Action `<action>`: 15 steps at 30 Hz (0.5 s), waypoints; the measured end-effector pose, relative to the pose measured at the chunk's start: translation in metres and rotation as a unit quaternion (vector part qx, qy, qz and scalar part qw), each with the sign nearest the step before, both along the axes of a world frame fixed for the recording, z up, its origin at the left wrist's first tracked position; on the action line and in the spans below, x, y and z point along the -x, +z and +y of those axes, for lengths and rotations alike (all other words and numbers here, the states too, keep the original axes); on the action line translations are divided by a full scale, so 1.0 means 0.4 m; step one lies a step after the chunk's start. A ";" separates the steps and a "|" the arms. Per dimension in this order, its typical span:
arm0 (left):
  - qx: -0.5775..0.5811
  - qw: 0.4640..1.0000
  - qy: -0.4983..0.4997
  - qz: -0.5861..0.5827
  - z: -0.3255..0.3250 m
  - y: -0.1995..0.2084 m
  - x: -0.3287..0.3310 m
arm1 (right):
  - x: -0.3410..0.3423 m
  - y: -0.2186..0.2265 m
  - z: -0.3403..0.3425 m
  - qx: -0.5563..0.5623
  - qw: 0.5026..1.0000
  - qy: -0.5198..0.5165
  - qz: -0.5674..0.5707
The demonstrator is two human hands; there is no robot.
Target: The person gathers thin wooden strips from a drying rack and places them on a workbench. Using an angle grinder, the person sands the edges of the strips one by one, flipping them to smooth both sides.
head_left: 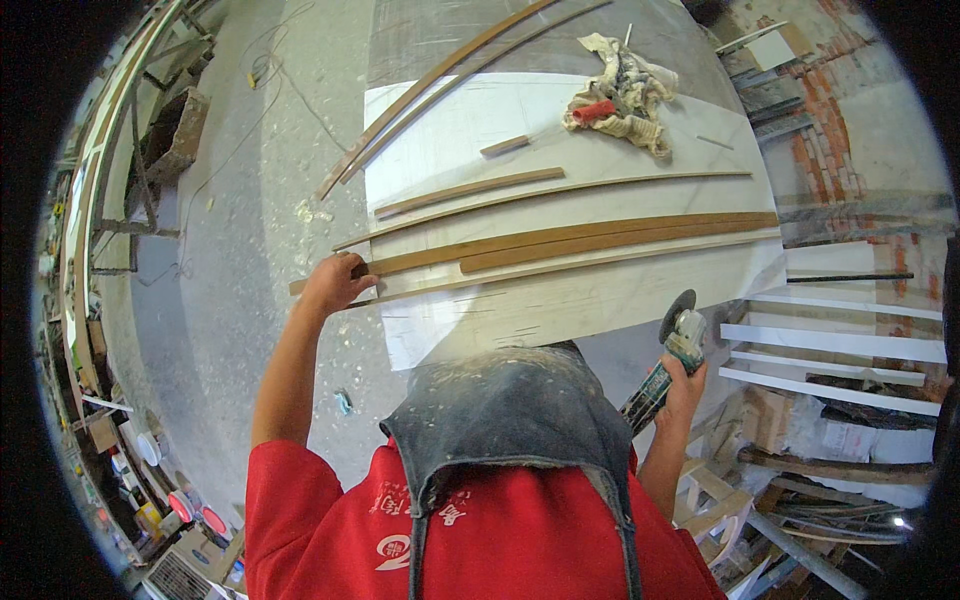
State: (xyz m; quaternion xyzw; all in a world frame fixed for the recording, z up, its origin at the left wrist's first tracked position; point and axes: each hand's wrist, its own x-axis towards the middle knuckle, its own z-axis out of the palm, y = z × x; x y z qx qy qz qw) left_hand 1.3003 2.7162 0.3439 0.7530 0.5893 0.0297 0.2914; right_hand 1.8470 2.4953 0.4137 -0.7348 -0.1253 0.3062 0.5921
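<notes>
My left hand (333,283) grips the near left end of a long brown wooden strip (560,238) that lies across a white workbench top (560,300). Several more thin wooden strips (470,190) lie on the bench beyond it, some curved. My right hand (684,385) holds an angle grinder (676,340) by its body, off the bench's right front corner, its dark disc pointing up. A dusty dark apron over a red shirt fills the lower middle of the view.
A crumpled rag with a red-handled tool (612,105) lies at the bench's far right. White stair treads (840,340) and brick wall stand to the right. Timber scraps and a white stool (715,500) crowd the lower right. Dusty concrete floor (220,280) and racks lie left.
</notes>
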 end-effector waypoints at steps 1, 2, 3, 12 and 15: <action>-0.042 0.999 -0.015 -0.013 -0.005 -0.001 -0.006 | -0.011 -0.009 -0.001 -0.004 1.000 0.008 0.000; -0.128 0.992 -0.018 -0.007 -0.010 -0.007 -0.021 | -0.021 -0.014 -0.003 -0.007 1.000 0.016 0.000; -0.213 0.977 -0.018 0.001 -0.021 0.000 -0.056 | -0.022 -0.009 0.002 -0.007 1.000 0.013 0.001; -0.179 0.982 0.007 -0.066 -0.080 -0.038 -0.395 | -0.039 0.018 0.027 0.012 0.997 0.045 0.060; -0.193 0.980 0.003 -0.052 -0.079 -0.038 -0.417 | -0.042 0.036 0.031 0.023 0.998 0.042 0.052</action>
